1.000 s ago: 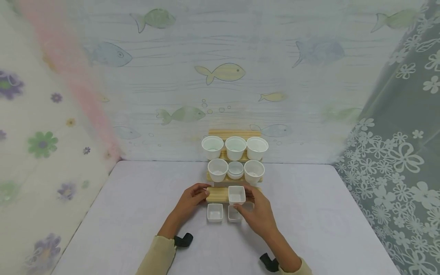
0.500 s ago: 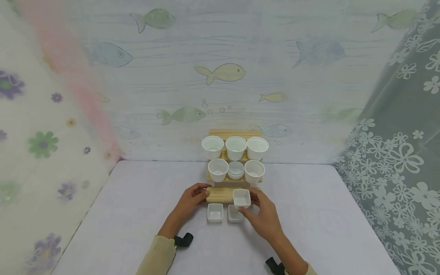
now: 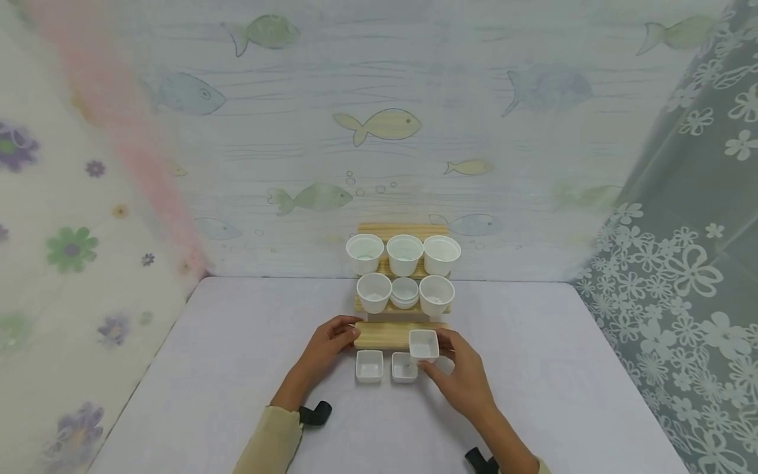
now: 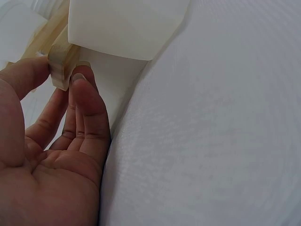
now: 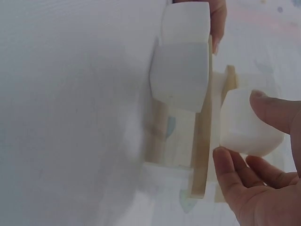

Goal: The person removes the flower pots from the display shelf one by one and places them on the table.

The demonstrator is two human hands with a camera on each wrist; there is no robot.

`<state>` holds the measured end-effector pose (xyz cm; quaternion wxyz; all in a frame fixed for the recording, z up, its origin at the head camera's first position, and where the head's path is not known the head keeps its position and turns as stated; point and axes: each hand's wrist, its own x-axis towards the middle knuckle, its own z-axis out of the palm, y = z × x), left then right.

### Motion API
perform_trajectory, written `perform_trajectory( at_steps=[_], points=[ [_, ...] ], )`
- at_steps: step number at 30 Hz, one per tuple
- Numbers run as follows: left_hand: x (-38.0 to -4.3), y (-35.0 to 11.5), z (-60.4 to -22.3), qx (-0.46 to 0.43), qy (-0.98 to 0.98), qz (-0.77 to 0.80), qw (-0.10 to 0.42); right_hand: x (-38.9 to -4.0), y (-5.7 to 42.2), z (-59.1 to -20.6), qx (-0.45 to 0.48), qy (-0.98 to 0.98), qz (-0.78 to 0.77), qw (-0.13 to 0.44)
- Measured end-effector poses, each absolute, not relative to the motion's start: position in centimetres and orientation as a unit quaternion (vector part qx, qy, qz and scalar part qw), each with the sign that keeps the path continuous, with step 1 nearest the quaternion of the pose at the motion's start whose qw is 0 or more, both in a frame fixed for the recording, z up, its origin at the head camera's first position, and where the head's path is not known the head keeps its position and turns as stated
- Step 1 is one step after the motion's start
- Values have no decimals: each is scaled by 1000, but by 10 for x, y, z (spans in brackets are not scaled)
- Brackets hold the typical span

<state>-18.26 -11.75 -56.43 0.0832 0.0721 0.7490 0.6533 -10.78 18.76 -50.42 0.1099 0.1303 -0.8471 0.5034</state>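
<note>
In the head view my left hand (image 3: 326,345) holds the left end of the bare wooden shelf board (image 3: 381,336), the lowest step of a tiered stand. The left wrist view shows thumb and fingertips pinching the board's end (image 4: 59,66). My right hand (image 3: 464,378) pinches a small white square cup (image 3: 423,345) between thumb and fingers, upright, overlapping the board's right end. Two similar square cups, a left one (image 3: 370,366) and a middle one (image 3: 404,367), sit in front of the board. From the right wrist, the held cup (image 5: 247,122) appears beside the board's edge.
Behind the bare board, the middle step carries two round white cups (image 3: 374,293) with a small stack of shallow round cups (image 3: 405,292) between them. Three more round cups (image 3: 405,255) stand on the step above. A white cloth covers the table (image 3: 237,368); fish-print fabric (image 3: 379,79) hangs behind.
My right hand has moved the square cup to the right and slightly toward me, uncovering more of the middle front cup. My left hand has stayed on the board's end.
</note>
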Motion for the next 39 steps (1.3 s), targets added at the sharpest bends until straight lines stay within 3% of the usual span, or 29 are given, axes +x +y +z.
perform_trajectory(
  at_steps=[39],
  points=[
    [-182, -117, -563, 76, 750, 651, 86, -93, 207, -515, 107, -870, 472, 94]
  ],
)
